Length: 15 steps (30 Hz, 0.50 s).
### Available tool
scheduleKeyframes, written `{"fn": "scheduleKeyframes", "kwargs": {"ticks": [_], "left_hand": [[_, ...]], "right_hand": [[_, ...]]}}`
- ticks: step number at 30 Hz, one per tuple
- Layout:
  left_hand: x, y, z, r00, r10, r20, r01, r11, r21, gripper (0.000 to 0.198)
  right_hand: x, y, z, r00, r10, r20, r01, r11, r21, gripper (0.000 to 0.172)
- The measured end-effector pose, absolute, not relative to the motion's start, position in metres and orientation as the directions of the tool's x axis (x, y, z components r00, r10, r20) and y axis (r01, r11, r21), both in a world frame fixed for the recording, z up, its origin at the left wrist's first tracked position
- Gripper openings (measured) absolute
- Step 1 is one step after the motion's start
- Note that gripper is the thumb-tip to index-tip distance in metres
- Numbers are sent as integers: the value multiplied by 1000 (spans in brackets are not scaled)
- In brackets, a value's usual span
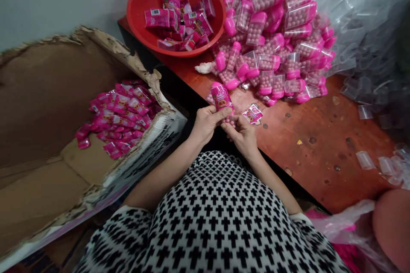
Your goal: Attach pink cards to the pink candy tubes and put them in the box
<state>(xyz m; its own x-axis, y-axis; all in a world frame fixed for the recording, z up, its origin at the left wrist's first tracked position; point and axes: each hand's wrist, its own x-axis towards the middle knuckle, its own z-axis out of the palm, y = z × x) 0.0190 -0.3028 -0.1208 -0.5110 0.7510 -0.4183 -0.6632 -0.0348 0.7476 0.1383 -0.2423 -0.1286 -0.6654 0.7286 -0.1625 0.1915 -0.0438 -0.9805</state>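
Note:
Between my two hands, close to the table's near edge, is a small clear candy container [223, 99] with a pink cap and pink balls inside. A printed pink sleeve covers its upper part, and bare balls show at the lower end. My left hand [208, 123] pinches it from the left side. The fingers of my right hand [240, 133] close on its lower end. Just right of my hands, a loose printed pink sleeve [253, 114] lies flat on the table. Behind them rises a heap of pink-capped candy containers [272, 57] without sleeves.
A red basin [134, 19] with printed sleeves stands at the table's back left. To the left, a torn cardboard box [28, 106] holds many sleeved containers [123, 111]. Clear empty tubes [365, 160] lie on the right of the reddish table [288, 149]. A pink round object [392, 226] is at lower right.

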Motion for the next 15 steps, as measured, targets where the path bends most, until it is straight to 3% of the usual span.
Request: {"fn": "scheduleKeyframes", "kwargs": {"ticks": [2, 5, 7, 11, 15], "left_hand": [[16, -304, -121, -472, 778, -415, -673, -14, 740, 40], [10, -306, -120, -351, 844, -406, -703, 49, 710, 41], [9, -306, -120, -323, 853, -410, -700, 77, 710, 43], [15, -307, -122, -507, 754, -417, -600, 39, 799, 36], [24, -305, -123, -562, 707, -431, -619, -14, 785, 37]], "right_hand": [[139, -243, -129, -695, 699, -167, 170, -66, -983, 32], [138, -242, -128, -774, 586, -240, 99, -263, -960, 35], [137, -243, -126, -770, 578, -269, 78, -332, -940, 38], [134, -245, -124, -671, 688, -275, 100, -284, -954, 43], [137, -245, -132, -645, 733, -217, 146, -160, -976, 40]]}}
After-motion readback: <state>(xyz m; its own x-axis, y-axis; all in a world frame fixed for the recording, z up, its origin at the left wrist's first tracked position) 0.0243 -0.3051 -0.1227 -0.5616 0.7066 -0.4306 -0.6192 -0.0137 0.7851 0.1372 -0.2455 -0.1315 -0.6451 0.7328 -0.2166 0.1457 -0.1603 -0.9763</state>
